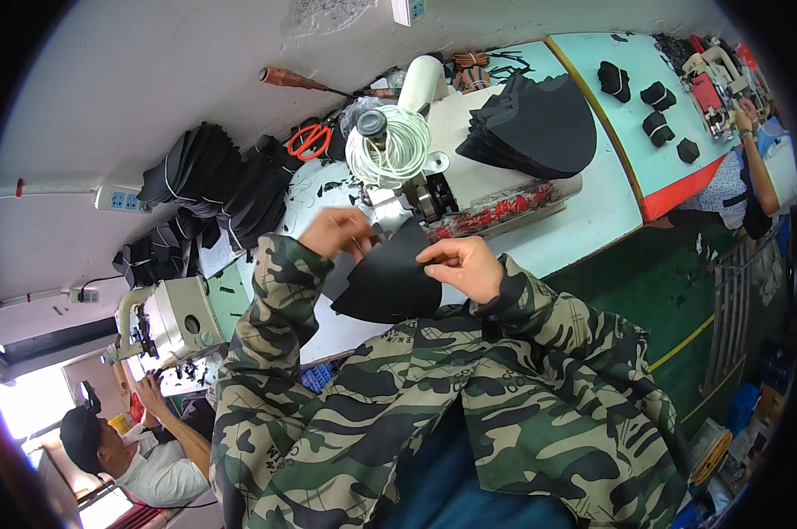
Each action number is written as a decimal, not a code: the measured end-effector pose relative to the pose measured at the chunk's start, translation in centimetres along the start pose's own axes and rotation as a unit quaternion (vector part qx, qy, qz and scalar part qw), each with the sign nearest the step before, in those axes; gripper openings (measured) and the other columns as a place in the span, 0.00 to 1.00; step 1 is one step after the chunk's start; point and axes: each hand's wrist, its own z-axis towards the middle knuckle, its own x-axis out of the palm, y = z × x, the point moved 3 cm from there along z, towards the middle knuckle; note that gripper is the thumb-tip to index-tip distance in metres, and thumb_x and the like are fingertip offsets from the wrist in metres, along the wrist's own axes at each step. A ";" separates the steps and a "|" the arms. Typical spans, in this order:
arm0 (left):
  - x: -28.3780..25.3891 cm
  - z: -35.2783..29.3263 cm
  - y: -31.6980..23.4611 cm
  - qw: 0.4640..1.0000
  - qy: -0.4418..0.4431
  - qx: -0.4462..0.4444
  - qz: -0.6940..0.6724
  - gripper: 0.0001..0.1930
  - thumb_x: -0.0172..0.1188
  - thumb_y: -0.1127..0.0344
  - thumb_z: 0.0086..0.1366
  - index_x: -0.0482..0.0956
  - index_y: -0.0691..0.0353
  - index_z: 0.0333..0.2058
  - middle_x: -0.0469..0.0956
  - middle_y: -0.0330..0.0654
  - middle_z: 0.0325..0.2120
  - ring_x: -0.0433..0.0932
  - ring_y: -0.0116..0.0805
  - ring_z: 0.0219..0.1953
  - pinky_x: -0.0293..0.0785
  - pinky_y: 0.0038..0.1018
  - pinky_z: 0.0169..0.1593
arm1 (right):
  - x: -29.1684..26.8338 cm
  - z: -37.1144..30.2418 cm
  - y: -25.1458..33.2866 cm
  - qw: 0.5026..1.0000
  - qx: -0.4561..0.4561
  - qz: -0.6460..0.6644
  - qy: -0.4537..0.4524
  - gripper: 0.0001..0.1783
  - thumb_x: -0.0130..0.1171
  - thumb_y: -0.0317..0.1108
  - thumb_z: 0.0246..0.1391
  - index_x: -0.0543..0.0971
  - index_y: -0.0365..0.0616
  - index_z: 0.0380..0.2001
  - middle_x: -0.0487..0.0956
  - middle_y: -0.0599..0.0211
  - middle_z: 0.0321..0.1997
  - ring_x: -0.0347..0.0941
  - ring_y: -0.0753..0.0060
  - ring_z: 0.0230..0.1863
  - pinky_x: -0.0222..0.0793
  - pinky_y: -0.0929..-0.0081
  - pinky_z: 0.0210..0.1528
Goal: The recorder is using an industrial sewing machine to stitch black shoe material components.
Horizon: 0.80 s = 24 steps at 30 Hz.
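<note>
My right hand (467, 267) pinches the right edge of a curved black sheet piece (389, 284), thumb below and fingers above. My left hand (337, 232) is at the piece's upper left, smeared by motion, so whether its fingers grip anything cannot be made out. The piece's upper edge lies close to the working head (433, 196) of a cream sewing-type machine (500, 203) with worn red paint along its front. On the machine's bed rests a fanned stack of similar black pieces (539, 128). A coil of pale cord (388, 148) sits above the head.
Orange-handled scissors (310, 141) and a screwdriver (292, 79) lie behind, beside tied black bundles (204, 167). Small black bundles (658, 97) sit on the right-hand table. One co-worker (151, 458) works at a machine at lower left, another (759, 167) at far right.
</note>
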 end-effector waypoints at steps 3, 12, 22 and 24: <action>-2.2 -2.0 -2.7 0.785 -0.395 0.028 0.476 0.16 0.48 0.67 0.62 0.68 0.66 0.48 0.75 0.53 0.40 0.76 0.48 0.41 0.73 0.39 0.43 | -0.2 -0.5 1.7 0.998 -0.023 -0.055 0.009 0.12 0.55 0.22 0.50 0.77 0.35 0.39 0.78 0.70 0.32 0.71 0.86 0.33 0.68 0.85 0.36; 3.9 0.4 -1.4 0.962 -0.003 0.090 0.258 0.12 0.49 0.64 0.63 0.75 0.69 0.33 0.74 0.46 0.22 0.72 0.34 0.25 0.66 0.32 0.32 | 0.8 0.6 -1.3 0.999 -0.006 -0.024 -0.048 0.17 0.56 0.24 0.47 0.76 0.35 0.43 0.79 0.59 0.35 0.75 0.78 0.33 0.71 0.80 0.35; 3.0 2.2 -3.1 0.924 -0.081 0.061 0.369 0.13 0.51 0.63 0.59 0.77 0.66 0.35 0.76 0.54 0.24 0.76 0.50 0.29 0.70 0.37 0.34 | 2.0 1.4 -1.1 0.992 0.047 0.115 0.021 0.26 0.55 0.25 0.51 0.65 0.30 0.54 0.75 0.55 0.44 0.73 0.75 0.39 0.73 0.77 0.39; 3.6 2.5 -3.8 0.903 -0.116 0.058 0.409 0.12 0.54 0.62 0.57 0.79 0.65 0.34 0.77 0.53 0.25 0.76 0.51 0.29 0.70 0.38 0.35 | 1.9 1.3 -1.0 0.993 0.047 0.110 0.007 0.27 0.56 0.25 0.51 0.65 0.31 0.54 0.74 0.56 0.44 0.73 0.74 0.40 0.72 0.76 0.42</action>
